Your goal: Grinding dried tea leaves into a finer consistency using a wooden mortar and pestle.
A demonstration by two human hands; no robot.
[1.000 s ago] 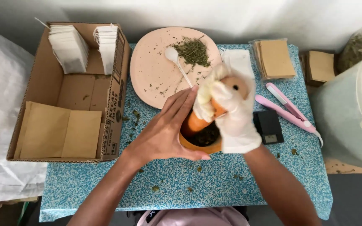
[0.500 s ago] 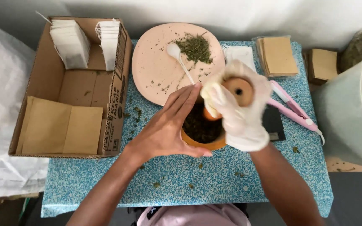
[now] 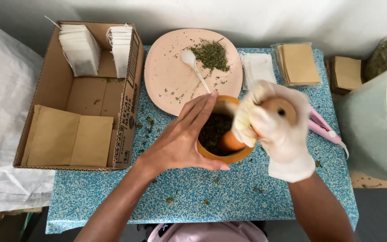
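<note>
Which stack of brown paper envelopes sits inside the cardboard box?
The flat brown envelopes at the near end of the cardboard box, left of the left hand. The other two stacks lie on the table, beyond the gloved right hand.

Table surroundings, seen from above.
Open cardboard box [image 3: 45, 94] at left: two stacks of white filter bags [image 3: 80, 49] along its far wall, flat brown paper envelopes [image 3: 68, 141] at its near end. Pink plate [image 3: 169, 85] just right of the box, bearing a heap of dried green herb [image 3: 210, 54] and a white spoon [image 3: 193, 65]. More brown envelopes [image 3: 298, 63] in clear wrap at far right. Pink sealer tool [image 3: 325, 129] beside a pale tub [image 3: 372, 130]. Blue speckled tabletop [image 3: 229, 197], herb crumbs scattered.
</note>
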